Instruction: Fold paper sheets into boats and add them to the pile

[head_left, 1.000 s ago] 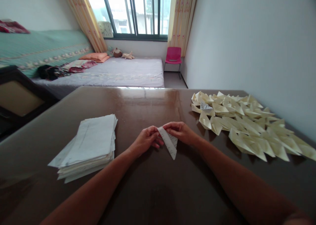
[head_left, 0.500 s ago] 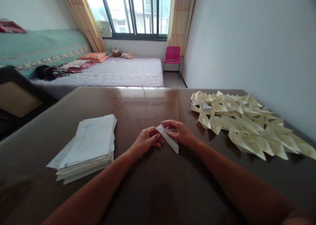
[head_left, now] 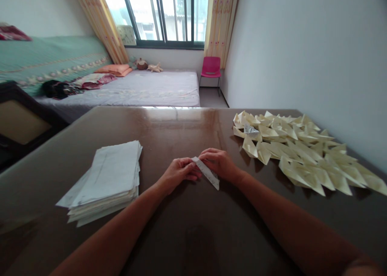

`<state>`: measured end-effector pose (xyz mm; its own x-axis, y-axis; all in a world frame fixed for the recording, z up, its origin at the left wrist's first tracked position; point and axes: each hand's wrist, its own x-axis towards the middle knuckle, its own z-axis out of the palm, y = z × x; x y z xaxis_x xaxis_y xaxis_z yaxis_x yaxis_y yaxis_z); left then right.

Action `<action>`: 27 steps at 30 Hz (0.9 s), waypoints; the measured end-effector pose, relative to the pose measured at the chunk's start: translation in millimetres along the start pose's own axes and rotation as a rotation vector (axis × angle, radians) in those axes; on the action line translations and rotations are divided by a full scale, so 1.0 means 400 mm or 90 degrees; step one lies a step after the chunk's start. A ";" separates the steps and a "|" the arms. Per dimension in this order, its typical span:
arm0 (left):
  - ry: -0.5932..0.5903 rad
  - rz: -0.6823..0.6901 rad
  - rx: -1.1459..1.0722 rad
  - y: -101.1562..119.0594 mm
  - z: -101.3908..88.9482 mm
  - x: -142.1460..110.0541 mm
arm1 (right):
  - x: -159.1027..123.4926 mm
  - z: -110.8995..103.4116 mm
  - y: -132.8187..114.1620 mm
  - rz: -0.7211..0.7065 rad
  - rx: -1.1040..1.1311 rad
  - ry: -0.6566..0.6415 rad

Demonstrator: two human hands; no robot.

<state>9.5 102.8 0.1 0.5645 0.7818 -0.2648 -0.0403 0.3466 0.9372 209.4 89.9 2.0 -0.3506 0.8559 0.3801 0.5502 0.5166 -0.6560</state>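
Observation:
A small folded sheet of paper (head_left: pixel 208 173), white with dark print or writing, is held between my two hands above the brown table (head_left: pixel 169 134). My left hand (head_left: pixel 180 172) pinches its upper left end between thumb and fingers. From the other side, my right hand (head_left: pixel 220 163) has its fingers closed on the upper edge, and they hide part of the paper. A long narrow folded strip faces me and slants down to the right, its lower end free.
On the left lies a stack of white paper sheets (head_left: pixel 110 175). Many cream folded paper boats (head_left: pixel 290 143) cover the right side, with one printed paper boat (head_left: pixel 250 130) among them. Beyond the table are a bed (head_left: pixel 169 86) and a pink chair (head_left: pixel 211 68).
My right fingers have drawn in towards the paper's upper left corner, bending over its top edge. The folded paper has turned slightly and sits a little lower. My left hand has barely moved.

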 end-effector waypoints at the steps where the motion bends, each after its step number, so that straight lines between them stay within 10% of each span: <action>1: 0.000 0.000 0.001 0.001 0.000 0.000 | 0.000 -0.005 0.003 -0.021 -0.028 -0.019; 9: 0.021 -0.007 0.017 0.002 -0.001 0.001 | 0.000 -0.021 0.001 -0.123 -0.049 -0.097; 17: 0.083 0.015 0.060 -0.007 0.015 0.000 | 0.004 0.015 -0.021 0.165 0.188 0.005; 27: 0.082 0.029 0.076 0.003 0.023 -0.011 | 0.003 0.033 -0.016 0.186 0.206 0.053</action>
<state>14.5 95.3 4.5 0.4532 0.8582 -0.2409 0.0395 0.2507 0.9673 195.4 87.3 -1.9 -0.1455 0.9708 0.1908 0.3468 0.2307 -0.9091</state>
